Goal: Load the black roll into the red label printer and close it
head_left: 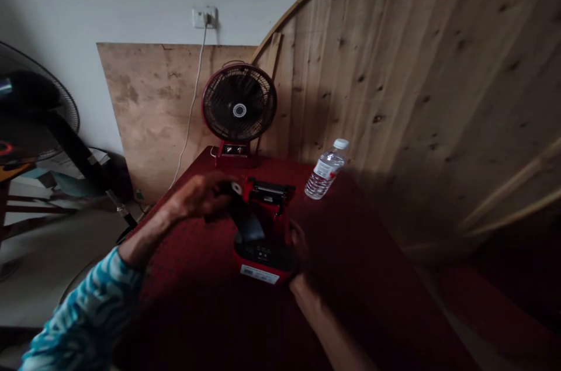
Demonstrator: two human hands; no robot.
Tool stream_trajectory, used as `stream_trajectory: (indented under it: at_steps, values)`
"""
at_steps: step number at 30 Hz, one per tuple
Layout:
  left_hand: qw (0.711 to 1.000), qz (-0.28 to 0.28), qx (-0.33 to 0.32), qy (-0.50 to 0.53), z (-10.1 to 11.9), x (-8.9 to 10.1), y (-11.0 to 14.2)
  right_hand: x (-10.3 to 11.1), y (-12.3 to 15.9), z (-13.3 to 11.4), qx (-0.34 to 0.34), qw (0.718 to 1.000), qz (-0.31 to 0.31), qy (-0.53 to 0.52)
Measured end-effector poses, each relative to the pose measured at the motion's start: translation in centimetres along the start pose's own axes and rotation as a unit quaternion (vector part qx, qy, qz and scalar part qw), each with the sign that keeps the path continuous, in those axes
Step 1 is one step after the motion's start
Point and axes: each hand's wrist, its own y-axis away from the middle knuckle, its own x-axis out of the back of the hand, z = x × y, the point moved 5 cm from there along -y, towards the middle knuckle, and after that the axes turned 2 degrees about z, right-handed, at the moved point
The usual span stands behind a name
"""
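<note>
A red and black machine that looks like a label printer (263,256) stands on the dark red table with its top raised. My left hand (204,196), fingers closed, holds a dark ribbon roll (236,188) with a pale core at the machine's upper left. From that roll a strip of dark, shiny ribbon (251,227) runs down into the machine. My right hand (300,245) grips the right side of the machine, its fingers partly lost in shadow. A white sticker is on the machine's near face.
Behind the machine stands a red fan (239,103), and a capped water bottle (324,172) is to its right on the table (350,260). A white cord (195,90) hangs from a wall socket (204,17). Another fan (65,108) is at the left; a wooden panel (416,85) leans behind.
</note>
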Motion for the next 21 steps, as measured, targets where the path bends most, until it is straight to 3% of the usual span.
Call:
stream_trajectory:
  at_steps: [2, 4, 6, 9, 15, 21]
  values:
    - [0.999, 0.037, 0.035, 0.016, -3.4, 3.0, -0.1, 0.0, 0.1, 0.1, -0.011, 1.000, 0.009, 0.000]
    - [0.983, 0.079, 0.116, 0.119, -7.3, 4.8, -0.3, 0.1, 0.1, 0.1, -0.003, 1.000, 0.003, -0.008]
    - [0.971, 0.092, 0.150, 0.163, -10.3, 5.0, -0.5, 0.1, 0.0, 0.2, 0.011, 1.000, -0.013, -0.018]
    - [0.970, 0.074, 0.158, 0.172, -13.3, 3.1, -1.1, 0.3, -0.3, 0.4, 0.040, 0.999, -0.021, -0.019]
    - [0.972, 0.049, 0.170, 0.155, -16.8, -1.2, -2.0, 0.9, -0.8, 0.9, 0.031, 0.999, 0.003, 0.011]
    - [0.980, 0.047, 0.163, 0.100, -17.0, -0.2, -2.2, 0.6, -0.1, 0.2, 0.036, 0.999, -0.015, 0.004]
